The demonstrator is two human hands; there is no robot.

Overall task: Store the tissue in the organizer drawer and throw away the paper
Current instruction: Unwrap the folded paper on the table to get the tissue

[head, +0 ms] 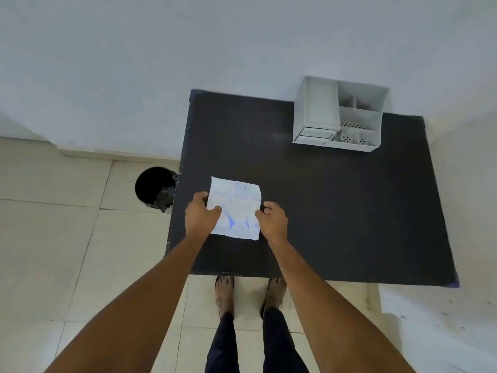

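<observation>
A white sheet of paper point(236, 203) with blue scribbles lies at the near left of the black table point(336, 205). My left hand point(200, 215) pinches its left edge and my right hand point(271, 220) pinches its right edge. A white desk organizer point(317, 109) with several compartments and a small shut drawer point(314, 134) at its front left stands at the far right of the table. A black bin point(153, 184) with a dark liner stands on the floor just left of the table. No tissue is visible.
The table stands against a white wall. Pale floor tiles point(53, 238) spread to the left. My feet point(250, 294) stand at the table's near edge. A white surface point(430, 319) sits low at the right.
</observation>
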